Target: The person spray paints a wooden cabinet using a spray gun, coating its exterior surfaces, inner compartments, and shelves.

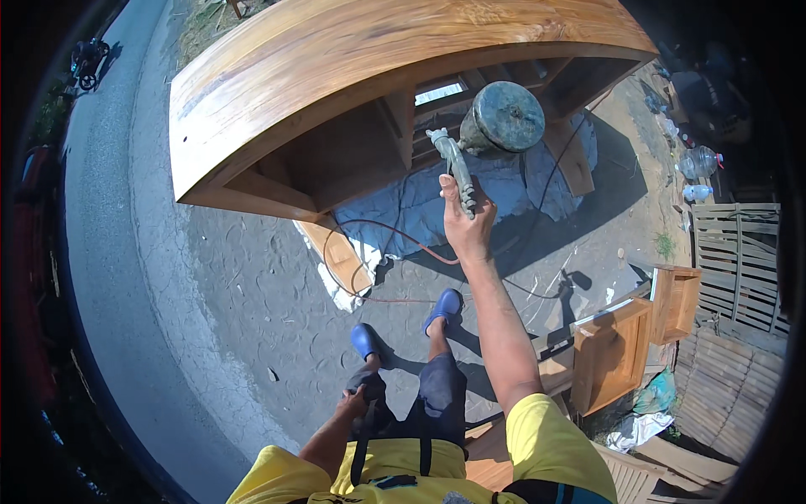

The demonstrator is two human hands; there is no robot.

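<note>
My right hand (468, 225) is wrapped around the handle of a spray gun (454, 164). The gun carries a round, paint-stained cup (507, 118) and is held out in front of the wooden cabinet (336, 71). The cabinet's top has a glossy, grained surface, and its open compartments face me. A reddish hose (403, 233) runs below my right hand; where it joins the gun is hidden. Low at my left thigh, my left hand (354, 403) is closed on the dark shorts (438, 395).
Pale cloth (420, 220) lies beneath the cabinet. The hose loops over sandy ground near my blue clogs (363, 341). Two wooden drawers (613, 357) stand at the right, near bamboo slats (730, 260) and plastic bottles (698, 163). A paved road (105, 252) passes on the left.
</note>
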